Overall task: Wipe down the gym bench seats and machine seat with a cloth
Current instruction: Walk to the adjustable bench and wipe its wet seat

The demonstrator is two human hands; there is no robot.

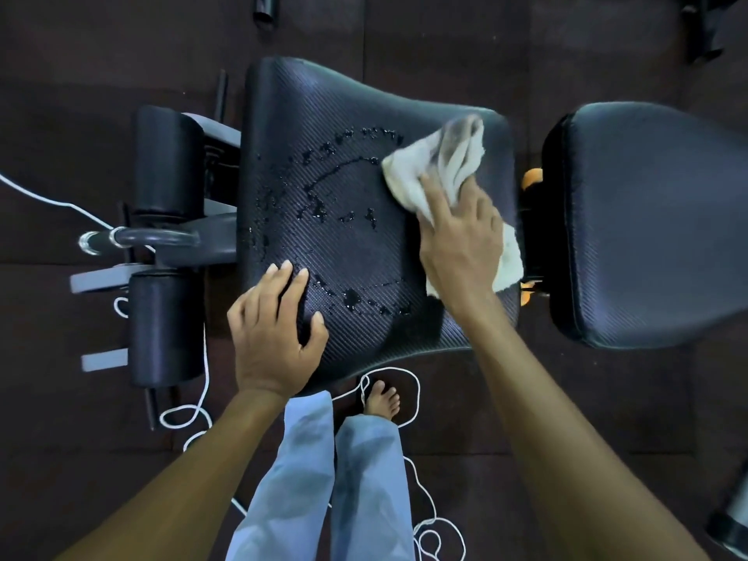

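Dark rubber floor mat [607, 419], seamed tiles. Back pad [655, 220]: black, smooth, rounded corners, far right. Seat pad [344, 253]: black, ribbed weave texture, flared toward left, wet droplets [324, 204] scattered in ring at centre. Two black foam rollers [168, 164] beside seat's left end. Left hand [271, 338]: released, fingers spread, flat on seat's near-left corner. Right hand [461, 236]: palm down, index straight, other fingers buried in folds, grasping cloth [429, 172]. Cloth: off-white, bunched, on seat's right end, upper edge blurred. White cord [388, 374] looped on floor.
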